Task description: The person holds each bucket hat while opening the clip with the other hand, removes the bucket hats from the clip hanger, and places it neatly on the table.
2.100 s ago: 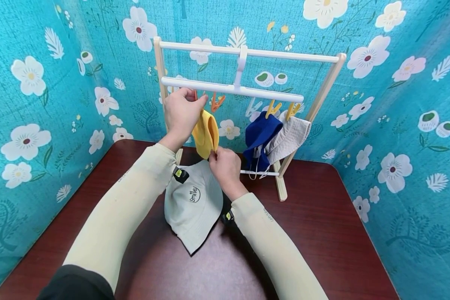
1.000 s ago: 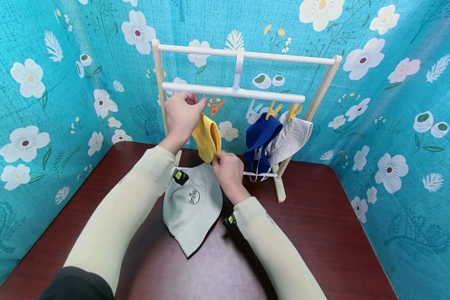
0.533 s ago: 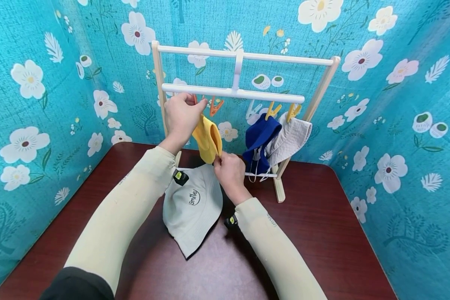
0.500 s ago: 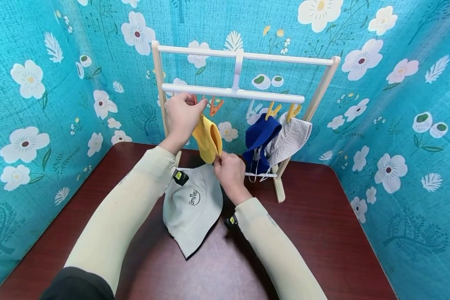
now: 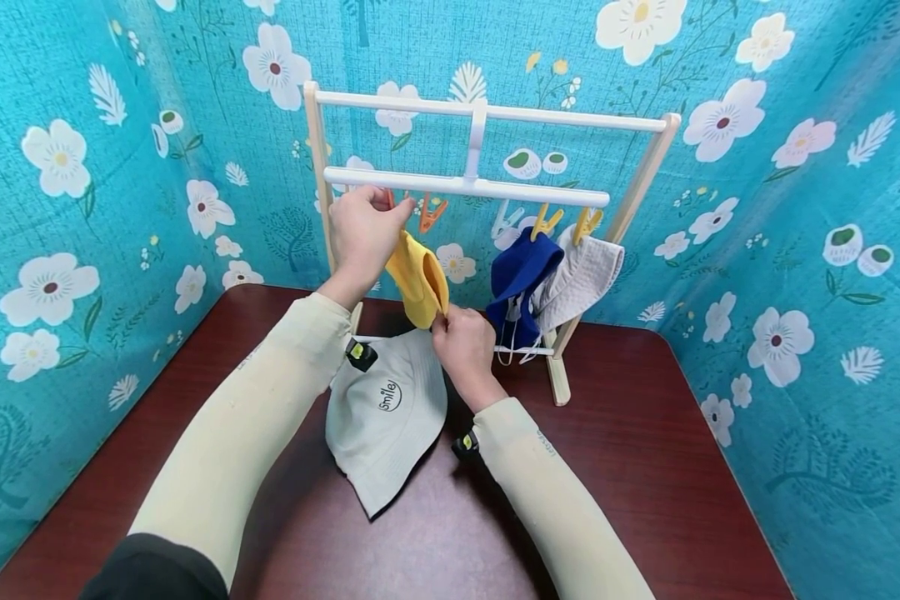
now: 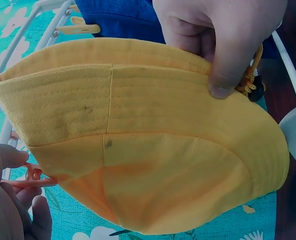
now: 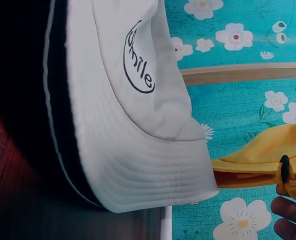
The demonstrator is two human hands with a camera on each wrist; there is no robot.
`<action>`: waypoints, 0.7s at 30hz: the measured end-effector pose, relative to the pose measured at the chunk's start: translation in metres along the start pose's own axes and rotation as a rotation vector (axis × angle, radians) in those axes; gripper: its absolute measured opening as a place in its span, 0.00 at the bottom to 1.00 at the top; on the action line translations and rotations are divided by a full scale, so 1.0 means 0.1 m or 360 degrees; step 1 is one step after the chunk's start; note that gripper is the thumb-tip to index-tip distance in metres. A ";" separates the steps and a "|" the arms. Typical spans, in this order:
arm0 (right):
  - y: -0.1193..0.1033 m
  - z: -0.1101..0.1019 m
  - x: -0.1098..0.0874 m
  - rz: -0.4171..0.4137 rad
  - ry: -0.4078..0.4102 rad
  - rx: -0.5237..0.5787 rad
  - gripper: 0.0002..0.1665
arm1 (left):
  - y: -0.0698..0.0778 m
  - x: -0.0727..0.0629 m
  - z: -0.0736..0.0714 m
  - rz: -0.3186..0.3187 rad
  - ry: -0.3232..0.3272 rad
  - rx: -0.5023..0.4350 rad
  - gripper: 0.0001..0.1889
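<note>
A yellow bucket hat (image 5: 418, 283) hangs below the left end of the hanger bar. My left hand (image 5: 366, 233) pinches an orange clothespin (image 6: 35, 183), whose tip sits at the hat's crown. Lower down, my right hand (image 5: 463, 346) grips the hat's brim, its thumb lying on the outer cloth in the left wrist view. A yellow cord with a black toggle (image 7: 285, 169) shows beside the right fingers. Under both hands, a pale grey bucket hat (image 5: 382, 417) marked "smile" lies on the table.
A white hanger bar (image 5: 420, 179) hangs from a wooden rack (image 5: 656, 162). Yellow clothespins hold a blue hat (image 5: 525, 267) and a light grey hat (image 5: 588, 271) at right. Another orange clothespin (image 5: 431, 217) and a pale blue one (image 5: 504, 221) hang between.
My right hand has shifted slightly to the right, drawing the yellow hat's brim with it. My left hand stays at the orange clothespin. The head view has tilted a little.
</note>
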State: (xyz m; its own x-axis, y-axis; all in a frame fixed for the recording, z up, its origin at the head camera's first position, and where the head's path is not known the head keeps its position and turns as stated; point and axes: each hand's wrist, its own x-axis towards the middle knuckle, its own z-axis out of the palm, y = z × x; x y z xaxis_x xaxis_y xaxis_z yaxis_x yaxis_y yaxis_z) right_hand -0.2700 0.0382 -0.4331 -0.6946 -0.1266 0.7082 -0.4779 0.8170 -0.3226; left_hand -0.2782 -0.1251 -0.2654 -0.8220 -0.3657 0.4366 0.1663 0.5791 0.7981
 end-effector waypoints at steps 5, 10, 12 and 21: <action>0.04 -0.04 0.01 -0.0018 0.0036 -0.0028 0.16 | 0.00 0.00 0.01 0.0005 -0.0002 -0.0008 0.19; 0.09 -0.05 0.02 -0.0056 0.0078 -0.0044 0.15 | 0.00 0.01 0.02 0.0014 0.0004 -0.0010 0.20; 0.12 -0.05 0.03 -0.0057 0.0096 -0.0050 0.15 | 0.01 0.01 0.02 0.0018 0.0006 -0.0011 0.19; 0.22 -0.09 0.03 -0.0071 0.0150 -0.0007 0.15 | 0.00 0.00 0.04 0.0009 0.0009 0.0016 0.20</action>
State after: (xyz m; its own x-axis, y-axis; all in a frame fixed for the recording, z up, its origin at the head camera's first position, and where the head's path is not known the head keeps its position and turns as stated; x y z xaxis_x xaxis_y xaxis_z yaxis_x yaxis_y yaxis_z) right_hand -0.2776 0.0607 -0.4325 -0.6190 -0.1097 0.7777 -0.5045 0.8144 -0.2867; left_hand -0.2802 -0.1221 -0.2673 -0.8180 -0.3662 0.4436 0.1656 0.5885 0.7913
